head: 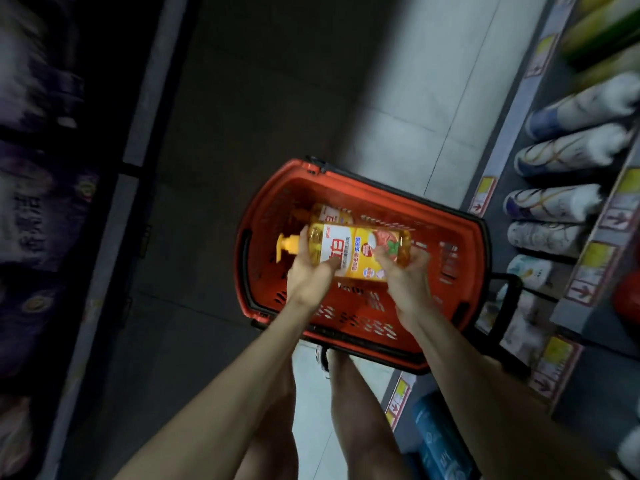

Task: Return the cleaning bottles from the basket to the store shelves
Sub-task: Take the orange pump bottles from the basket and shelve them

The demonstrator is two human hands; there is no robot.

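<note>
An orange pump bottle (pixel 356 252) with a yellow and white label lies sideways over the red shopping basket (pixel 460 271), pump pointing left. My left hand (pixel 308 271) grips it near the neck. My right hand (pixel 405 278) grips its base end. A second orange bottle (pixel 329 213) lies inside the basket, partly hidden behind the held one. The basket stands on the floor between two shelf rows.
Shelves on the right hold white and blue bottles (pixel 568 152), with price tags (pixel 483 195) along the edges and a blue bottle (pixel 440 441) lower down. Dark shelves with purple packs (pixel 31 209) line the left. My legs (pixel 349 420) stand below the basket on the tiled aisle floor (pixel 422 98).
</note>
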